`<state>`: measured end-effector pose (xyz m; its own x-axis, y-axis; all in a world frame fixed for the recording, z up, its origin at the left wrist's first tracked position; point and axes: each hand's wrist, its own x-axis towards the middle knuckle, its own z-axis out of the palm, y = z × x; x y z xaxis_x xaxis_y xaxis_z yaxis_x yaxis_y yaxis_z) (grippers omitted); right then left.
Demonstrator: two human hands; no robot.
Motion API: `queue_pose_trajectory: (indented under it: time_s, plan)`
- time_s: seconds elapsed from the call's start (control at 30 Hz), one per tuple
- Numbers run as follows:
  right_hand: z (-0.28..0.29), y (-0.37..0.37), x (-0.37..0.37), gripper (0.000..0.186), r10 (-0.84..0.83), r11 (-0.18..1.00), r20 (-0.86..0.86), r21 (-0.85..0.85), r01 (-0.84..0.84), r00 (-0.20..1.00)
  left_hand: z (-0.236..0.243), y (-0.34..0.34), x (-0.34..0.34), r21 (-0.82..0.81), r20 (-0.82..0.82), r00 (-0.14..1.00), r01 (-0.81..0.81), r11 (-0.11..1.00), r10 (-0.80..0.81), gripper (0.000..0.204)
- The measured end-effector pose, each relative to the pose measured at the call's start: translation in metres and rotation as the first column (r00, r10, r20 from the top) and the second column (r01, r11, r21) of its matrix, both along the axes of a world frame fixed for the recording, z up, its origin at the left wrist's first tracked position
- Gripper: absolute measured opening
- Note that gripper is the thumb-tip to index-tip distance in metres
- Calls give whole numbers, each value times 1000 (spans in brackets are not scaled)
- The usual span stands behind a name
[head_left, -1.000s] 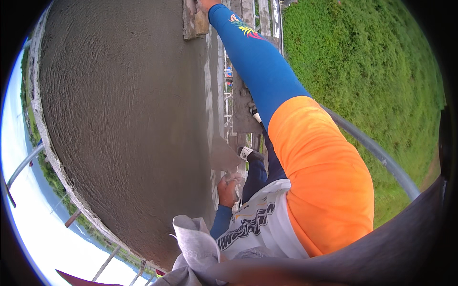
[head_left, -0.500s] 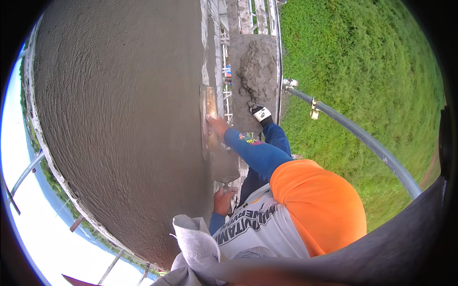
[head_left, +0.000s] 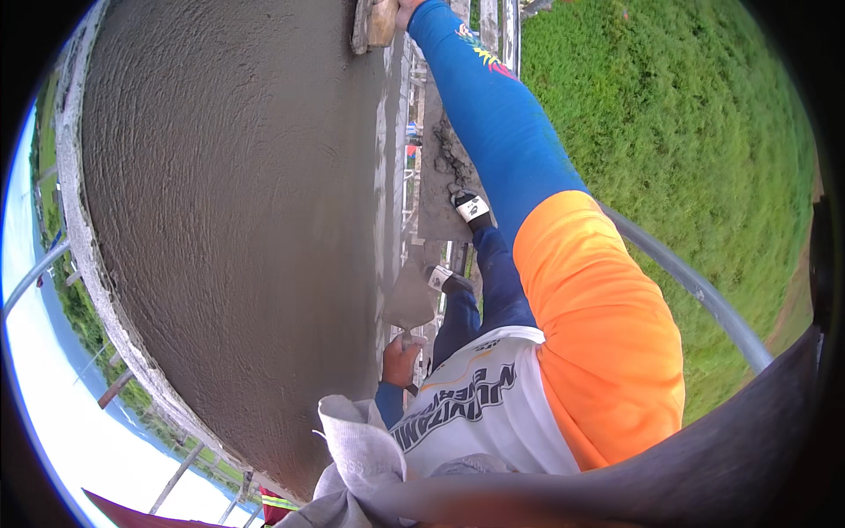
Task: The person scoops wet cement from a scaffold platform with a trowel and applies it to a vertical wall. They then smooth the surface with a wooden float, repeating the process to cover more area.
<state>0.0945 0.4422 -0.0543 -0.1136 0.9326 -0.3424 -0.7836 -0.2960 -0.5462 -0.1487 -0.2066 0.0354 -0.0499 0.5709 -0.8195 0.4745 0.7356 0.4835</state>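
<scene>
Wet grey mortar (head_left: 220, 220) covers the wide wall face on the left, with fine curved marks across it. My right hand (head_left: 407, 12) grips a wooden hand float (head_left: 380, 22) at the top edge of the picture, by the mortar's right margin; part of the hand and float is cut off. The right arm is stretched out long. Close to my body, my left hand (head_left: 400, 363) is closed round the handle of a pointed trowel (head_left: 409, 297). Its mortar-smeared blade points away from me, beside the wall edge.
A board (head_left: 433, 189) bearing a heap of mortar (head_left: 451, 154) lies on the scaffold platform by my feet in sandals (head_left: 471, 208). A grey metal pipe rail (head_left: 695, 286) curves along the right, before green grass (head_left: 669, 114). A concrete edge (head_left: 88, 229) bounds the mortar's far left.
My right hand has slid the float up and away along the mortar edge, straightening the arm. My left hand with the trowel has moved slightly left. The view has shifted a little.
</scene>
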Motion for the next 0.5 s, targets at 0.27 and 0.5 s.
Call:
queue_pose_trajectory:
  time_s: [0.27,0.5]
  plan:
    - [86,-74,134,31,-95,978,445,208,0,891,-21,-4,-14,150,-208,959,226,963,-193,47]
    - [59,-332,196,67,574,755,613,-653,63,-543,-67,-37,-27,-40,-279,919,280,959,-280,59]
